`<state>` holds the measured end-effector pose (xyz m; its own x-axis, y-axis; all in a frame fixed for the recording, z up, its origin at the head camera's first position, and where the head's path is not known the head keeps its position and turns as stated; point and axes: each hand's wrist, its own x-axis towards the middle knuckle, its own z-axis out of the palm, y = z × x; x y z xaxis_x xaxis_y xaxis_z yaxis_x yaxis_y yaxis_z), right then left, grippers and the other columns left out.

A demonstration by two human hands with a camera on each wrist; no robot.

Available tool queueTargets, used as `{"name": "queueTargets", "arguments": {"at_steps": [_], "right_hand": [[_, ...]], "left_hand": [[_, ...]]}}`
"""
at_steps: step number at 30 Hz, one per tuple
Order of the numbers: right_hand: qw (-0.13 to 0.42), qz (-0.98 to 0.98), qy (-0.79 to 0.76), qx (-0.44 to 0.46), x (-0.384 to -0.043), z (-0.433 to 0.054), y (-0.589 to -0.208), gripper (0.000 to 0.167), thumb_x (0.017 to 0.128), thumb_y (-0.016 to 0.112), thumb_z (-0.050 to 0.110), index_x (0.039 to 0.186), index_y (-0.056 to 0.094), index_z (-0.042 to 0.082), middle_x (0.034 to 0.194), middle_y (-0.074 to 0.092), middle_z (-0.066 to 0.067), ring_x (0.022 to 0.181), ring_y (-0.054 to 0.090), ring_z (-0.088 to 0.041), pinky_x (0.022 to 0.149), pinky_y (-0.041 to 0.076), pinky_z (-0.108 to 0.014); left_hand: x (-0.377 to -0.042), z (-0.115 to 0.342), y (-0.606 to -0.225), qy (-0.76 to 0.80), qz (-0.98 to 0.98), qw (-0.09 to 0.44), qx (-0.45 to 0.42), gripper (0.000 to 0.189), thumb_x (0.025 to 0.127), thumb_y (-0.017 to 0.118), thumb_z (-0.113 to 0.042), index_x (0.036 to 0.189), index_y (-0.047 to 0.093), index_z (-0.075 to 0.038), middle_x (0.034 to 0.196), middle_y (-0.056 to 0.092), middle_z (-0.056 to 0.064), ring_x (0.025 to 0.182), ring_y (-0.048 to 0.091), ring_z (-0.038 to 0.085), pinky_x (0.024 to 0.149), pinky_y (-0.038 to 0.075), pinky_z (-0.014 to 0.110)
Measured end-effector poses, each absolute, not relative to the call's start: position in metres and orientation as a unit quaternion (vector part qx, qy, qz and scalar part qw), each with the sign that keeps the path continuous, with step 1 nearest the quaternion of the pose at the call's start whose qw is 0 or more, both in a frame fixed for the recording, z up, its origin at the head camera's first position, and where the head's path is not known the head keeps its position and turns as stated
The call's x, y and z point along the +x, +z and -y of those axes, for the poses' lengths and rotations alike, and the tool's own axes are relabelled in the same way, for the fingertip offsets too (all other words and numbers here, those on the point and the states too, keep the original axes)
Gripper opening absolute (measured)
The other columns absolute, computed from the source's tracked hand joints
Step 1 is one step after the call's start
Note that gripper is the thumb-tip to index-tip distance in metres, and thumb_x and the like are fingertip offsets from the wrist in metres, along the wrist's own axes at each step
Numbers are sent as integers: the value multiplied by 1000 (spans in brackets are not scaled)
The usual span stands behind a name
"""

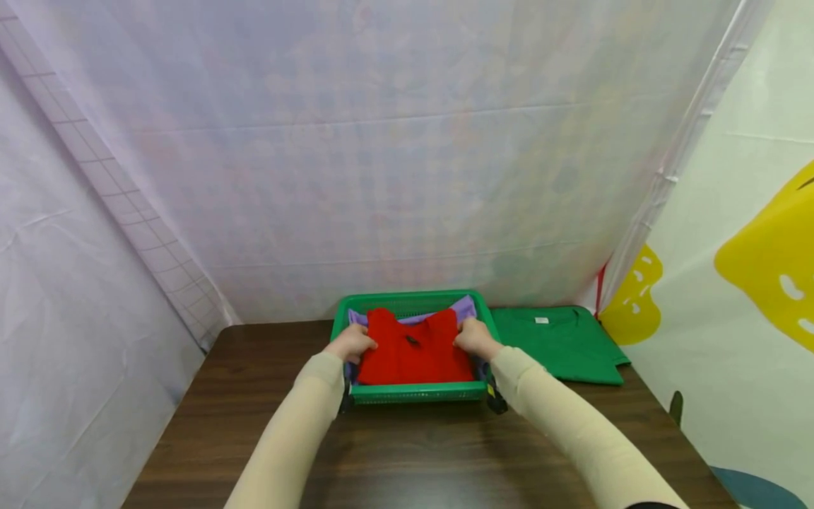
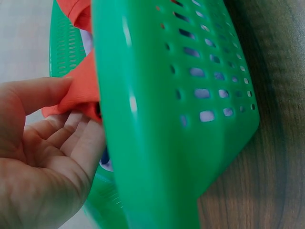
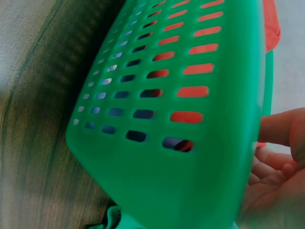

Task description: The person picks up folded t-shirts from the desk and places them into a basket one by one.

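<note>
A red folded shirt lies in the green plastic basket, neckline toward the far side. My left hand pinches the shirt's left edge. In the left wrist view, thumb and fingers close on the red cloth just inside the basket's rim. On the opposite side, my right hand holds the shirt's right edge. Its fingertips are partly hidden behind the basket wall in the right wrist view. Purple cloth shows beneath and behind the red shirt.
A green folded shirt with a white label lies right of the basket, on the dark wooden table. Behind the table hangs a pale curtain. More sheeting hangs on both sides, the right one with yellow shapes.
</note>
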<state>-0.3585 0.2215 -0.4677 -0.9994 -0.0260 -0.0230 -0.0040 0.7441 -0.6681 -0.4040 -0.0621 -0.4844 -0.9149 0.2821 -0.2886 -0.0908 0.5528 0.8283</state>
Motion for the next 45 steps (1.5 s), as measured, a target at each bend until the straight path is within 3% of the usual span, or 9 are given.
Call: {"name": "queueTargets", "arguments": {"at_steps": [4,8,13,23,30,33,39,42,45], "right_hand": [[22,-932,-360,-7,-357,-221,-467,40,73,53,-7,60,23,16,56,18,2,49,22,-14,45,24,-26],[29,-932,-362,-5,-356,-222,-469,39,74,51,-8,60,23,16,56,18,2,49,22,-14,45,24,-26],[33,-932,-362,-3,-356,-224,-472,38,75,49,-8,60,24,16,56,19,2,48,22,-14,44,24,-26],[68,-924,-377,-7,-354,-225,-467,34,78,48,-4,59,28,15,55,23,0,48,27,-15,44,29,-28],[92,-916,-391,16,-350,-224,-457,32,86,49,2,61,33,14,57,29,1,49,35,-15,47,39,-30],[82,-921,-381,15,-351,-225,-453,34,89,51,5,60,35,15,55,30,2,49,40,-16,50,48,-35],[65,-918,-391,17,-352,-226,-445,30,92,51,9,63,44,10,56,35,-1,43,29,-12,46,42,-32],[67,-905,-420,17,-351,-225,-443,20,96,50,11,97,66,-2,82,61,-11,48,30,-11,50,41,-29],[92,-877,-472,17,-349,-223,-443,42,99,48,12,137,50,-5,126,57,-22,63,46,-18,62,49,-34]], "left_hand": [[-392,59,-474,473,-858,197,47,61,91,60,-5,143,33,13,142,40,28,116,52,37,87,50,53],[-369,57,-456,479,-855,194,42,50,92,54,0,138,40,14,110,53,20,86,55,25,80,53,41],[-362,57,-451,471,-861,190,36,7,88,52,4,95,53,6,70,38,3,61,36,16,58,42,30],[-380,61,-465,468,-855,221,22,39,84,49,4,61,24,-15,58,25,1,52,26,15,50,34,31],[-364,62,-445,452,-865,217,3,8,89,50,-5,86,54,2,105,59,21,98,61,39,78,55,48],[-361,65,-438,450,-865,222,9,38,91,49,-8,124,50,11,131,49,33,114,52,50,84,52,52],[-368,68,-432,432,-880,195,19,29,92,47,-8,114,56,7,114,58,24,90,61,37,76,56,49],[-370,66,-431,417,-895,155,25,25,92,46,-9,109,59,4,95,55,11,66,50,19,70,57,45],[-368,60,-430,408,-904,120,42,32,95,45,-12,120,59,2,101,58,12,65,47,17,68,57,43]]}}
